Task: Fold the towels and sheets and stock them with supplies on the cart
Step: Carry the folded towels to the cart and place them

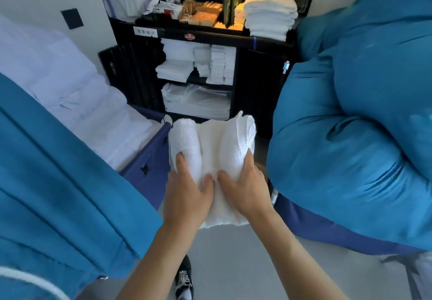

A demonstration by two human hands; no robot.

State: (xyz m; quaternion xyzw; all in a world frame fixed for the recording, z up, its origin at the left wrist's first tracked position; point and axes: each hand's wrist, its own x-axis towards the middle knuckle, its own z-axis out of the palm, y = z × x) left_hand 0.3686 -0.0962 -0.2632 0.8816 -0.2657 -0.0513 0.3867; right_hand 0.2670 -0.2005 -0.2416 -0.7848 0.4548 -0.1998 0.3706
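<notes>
Both hands, left (pixel 187 192) and right (pixel 245 187), grip folded towel (pixel 210 140). Cart (pixel 257 84) shelves hold white linens (pixel 196 61); top tray holds towel stack (pixel 268 12), supplies (pixel 201 12).

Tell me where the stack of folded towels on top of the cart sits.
In the head view, the stack of folded towels sits at the right end of the black cart top, just right of the tray of small supplies.

Both hands, left hand (pixel 187 194) and right hand (pixel 245 189), hold white towel (pixel 210 145) before black cart (pixel 257 84); folded towels (pixel 268 12) on top.
</notes>
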